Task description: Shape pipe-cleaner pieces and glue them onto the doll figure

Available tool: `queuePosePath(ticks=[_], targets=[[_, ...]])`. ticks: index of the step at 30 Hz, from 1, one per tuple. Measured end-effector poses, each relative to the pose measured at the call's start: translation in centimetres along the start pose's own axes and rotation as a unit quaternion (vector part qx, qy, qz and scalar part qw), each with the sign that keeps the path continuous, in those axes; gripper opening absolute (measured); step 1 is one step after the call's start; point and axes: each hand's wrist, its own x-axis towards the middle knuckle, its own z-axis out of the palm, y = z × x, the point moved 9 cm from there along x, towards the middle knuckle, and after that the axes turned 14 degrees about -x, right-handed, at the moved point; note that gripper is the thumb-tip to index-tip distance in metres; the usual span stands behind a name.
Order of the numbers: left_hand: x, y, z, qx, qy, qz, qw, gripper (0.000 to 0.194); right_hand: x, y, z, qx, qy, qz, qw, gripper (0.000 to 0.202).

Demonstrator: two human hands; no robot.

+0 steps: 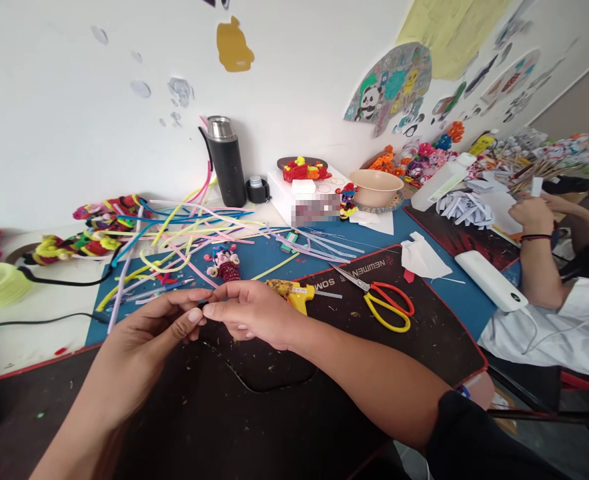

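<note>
My left hand and my right hand meet fingertip to fingertip over the black mat. Both are closed in a pinch; a small dark thing shows between the fingertips, too little of it to name. Just behind the hands stands a small doll with a dark red body and a blue and red headpiece. A yellow glue gun lies beside my right hand, partly hidden by it. Open scissors with red and yellow handles rest farther right on the mat.
Coloured pipe cleaners spread behind the hands. Farther back are a black thermos, a white box and a beige bowl. White power bank and another person's hands are at right. A cable crosses the left side.
</note>
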Motion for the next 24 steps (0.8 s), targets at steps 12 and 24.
queuePosePath(ticks=[12, 24], targets=[[-0.08, 0.39, 0.24, -0.023, 0.012, 0.010, 1.000, 0.058, 0.02, 0.08, 0.12, 0.015, -0.011, -0.009, 1.000, 0.053], [0.05, 0.04, -0.22, -0.064, 0.040, 0.001, 0.997, 0.058, -0.10, -0.08, 0.18, 0.026, -0.012, -0.002, 1.000, 0.053]])
